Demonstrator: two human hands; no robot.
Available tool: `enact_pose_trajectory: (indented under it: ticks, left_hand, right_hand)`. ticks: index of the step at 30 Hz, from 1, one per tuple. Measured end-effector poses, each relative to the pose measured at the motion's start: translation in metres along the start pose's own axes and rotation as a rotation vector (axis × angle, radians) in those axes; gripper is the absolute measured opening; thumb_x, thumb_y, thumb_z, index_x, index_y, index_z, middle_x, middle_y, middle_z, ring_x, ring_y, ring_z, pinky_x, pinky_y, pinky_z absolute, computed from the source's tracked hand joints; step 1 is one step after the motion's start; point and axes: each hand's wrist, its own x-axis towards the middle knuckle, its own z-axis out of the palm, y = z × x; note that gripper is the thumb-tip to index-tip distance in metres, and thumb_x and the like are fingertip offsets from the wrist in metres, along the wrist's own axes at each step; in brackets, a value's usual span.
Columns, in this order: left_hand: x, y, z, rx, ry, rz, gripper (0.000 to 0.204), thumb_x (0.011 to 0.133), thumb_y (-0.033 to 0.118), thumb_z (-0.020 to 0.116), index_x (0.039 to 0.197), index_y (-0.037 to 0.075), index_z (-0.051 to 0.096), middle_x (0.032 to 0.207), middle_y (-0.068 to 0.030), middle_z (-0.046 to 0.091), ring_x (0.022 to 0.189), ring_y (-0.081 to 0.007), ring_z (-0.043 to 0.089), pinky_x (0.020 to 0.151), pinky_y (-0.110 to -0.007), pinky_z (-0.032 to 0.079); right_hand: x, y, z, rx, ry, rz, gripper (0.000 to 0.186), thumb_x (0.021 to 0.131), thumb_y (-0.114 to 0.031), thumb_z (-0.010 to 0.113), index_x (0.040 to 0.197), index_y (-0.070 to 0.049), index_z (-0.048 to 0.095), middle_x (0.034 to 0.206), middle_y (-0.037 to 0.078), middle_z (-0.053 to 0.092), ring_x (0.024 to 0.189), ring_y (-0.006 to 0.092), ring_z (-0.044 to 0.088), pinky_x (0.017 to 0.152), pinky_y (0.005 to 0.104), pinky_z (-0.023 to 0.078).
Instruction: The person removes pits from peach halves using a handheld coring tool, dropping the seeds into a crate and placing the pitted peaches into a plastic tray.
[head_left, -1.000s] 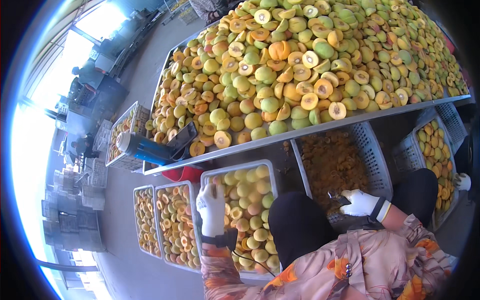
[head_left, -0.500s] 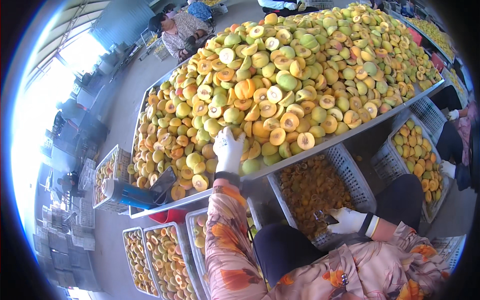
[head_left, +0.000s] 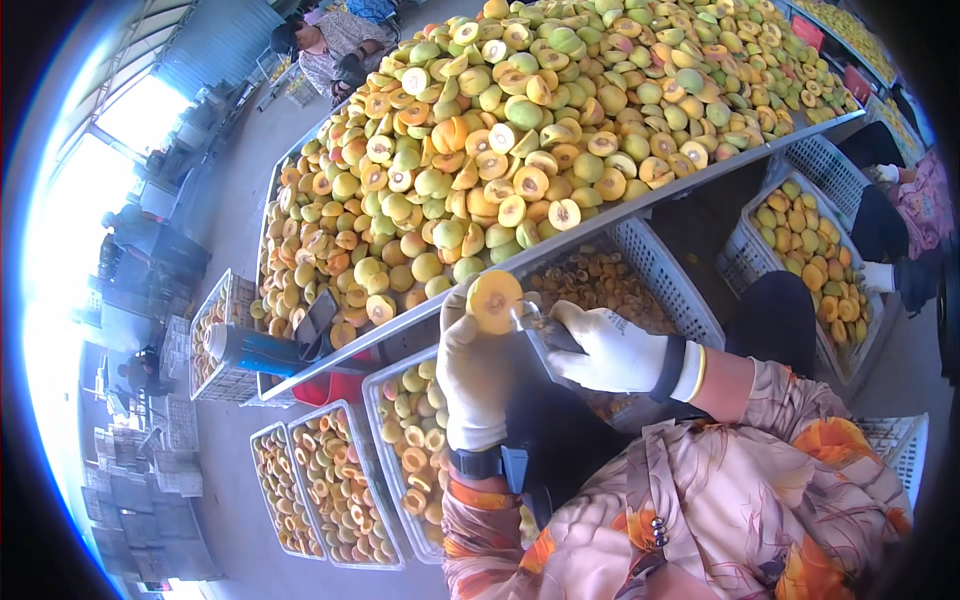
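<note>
My gloved left hand holds a yellow peach half upright, cut face toward me, in front of the tray's near edge. My gloved right hand grips a small metal tool, its tip at the right side of that half. Behind them lies a heap of halved and whole-looking fruit in a large metal-rimmed tray. Below my hands is a grey crate of brown pits or scraps, partly hidden by my hands.
Fruit-filled crates stand at lower left, another at right. A blue flask and phone sit at the tray's left corner. Co-workers work across the tray and at the right; stacked crates line the left.
My left hand reached onto the heap, then came back toward me with a peach half in it. My right hand and tool rose from the scrap crate to meet that half.
</note>
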Motion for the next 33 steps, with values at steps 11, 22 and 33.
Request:
enact_pose_trajectory:
  ticks: [11, 22, 33]
  left_hand:
    - [-0.073, -0.011, 0.046, 0.119, -0.056, 0.066, 0.065, 0.086, 0.016, 0.066, 0.143, -0.003, 0.040, 0.130, -0.0220, 0.059, 0.120, -0.0357, 0.061, 0.102, -0.042, 0.050]
    - [-0.107, -0.029, 0.073, 0.529, 0.317, 0.359, 0.049, 0.106, 0.039, 0.048, 0.129, -0.003, 0.058, 0.109, -0.0150, 0.069, 0.089, -0.0243, 0.069, 0.081, -0.035, 0.056]
    - [-0.106, -0.020, 0.068, 0.676, 0.329, 0.381, 0.042, 0.106, 0.034, 0.050, 0.120, -0.003, 0.065, 0.097, -0.0082, 0.068, 0.076, -0.0125, 0.064, 0.067, -0.024, 0.050]
  right_hand:
    - [-0.058, -0.032, 0.014, 0.048, 0.104, -0.093, 0.034, 0.087, -0.011, 0.068, 0.115, 0.001, 0.051, 0.089, 0.023, 0.070, 0.083, 0.0420, 0.071, 0.068, 0.0452, 0.055]
    - [-0.081, -0.053, 0.027, -0.084, 0.108, -0.172, 0.027, 0.088, -0.009, 0.068, 0.107, 0.001, 0.051, 0.083, 0.019, 0.069, 0.074, 0.0388, 0.071, 0.061, 0.0429, 0.053]
    - [-0.074, -0.048, 0.025, -0.092, 0.043, -0.494, 0.022, 0.087, -0.014, 0.063, 0.105, -0.002, 0.060, 0.076, 0.017, 0.064, 0.059, 0.0356, 0.065, 0.057, 0.0429, 0.054]
